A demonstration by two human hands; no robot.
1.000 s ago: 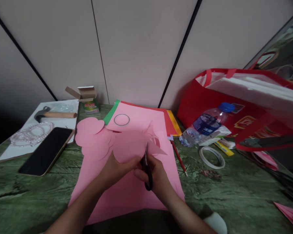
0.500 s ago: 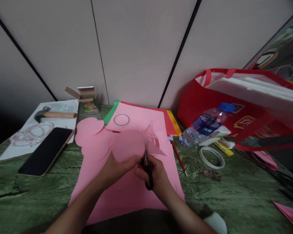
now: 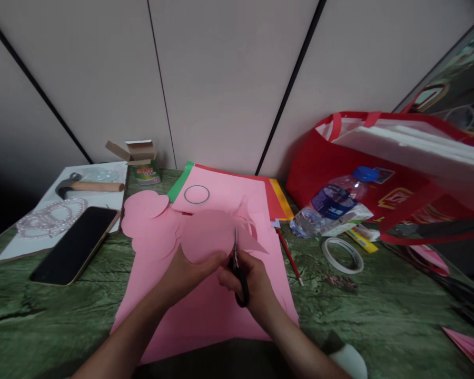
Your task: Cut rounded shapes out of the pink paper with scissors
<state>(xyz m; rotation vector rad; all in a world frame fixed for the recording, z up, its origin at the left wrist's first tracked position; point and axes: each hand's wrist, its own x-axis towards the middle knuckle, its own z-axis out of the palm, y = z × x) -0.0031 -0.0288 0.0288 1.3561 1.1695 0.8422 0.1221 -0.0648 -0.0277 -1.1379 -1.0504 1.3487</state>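
Nearest to the person, a large pink sheet point(image 3: 205, 321) lies on the green table point(image 3: 102, 316), under both forearms. The right hand point(image 3: 250, 281) is closed around the black handles of the scissors point(image 3: 242, 288), and the blades point away from the body. The left hand point(image 3: 191, 271) pinches the near edge of a pink disc point(image 3: 207, 237), with its thumb towards the scissors. The two hands are very close; whether they touch, I cannot tell. The disc is above the middle of the large sheet, and the blades stand at its right edge.

As I judge, the cutting of this disc is well advanced, because the visible outline is almost round. What remains is perhaps a part at the right side, beside a pointed pink offcut point(image 3: 255, 243); I cannot see if this piece is joined to the disc. To the left, several pink round pieces point(image 3: 148, 226) lie overlapping and look already cut; their exact number is not clear. Farther away, a dark ring point(image 3: 185, 193) shows on another pink sheet point(image 3: 237, 184), and the paper inside it appears uncut
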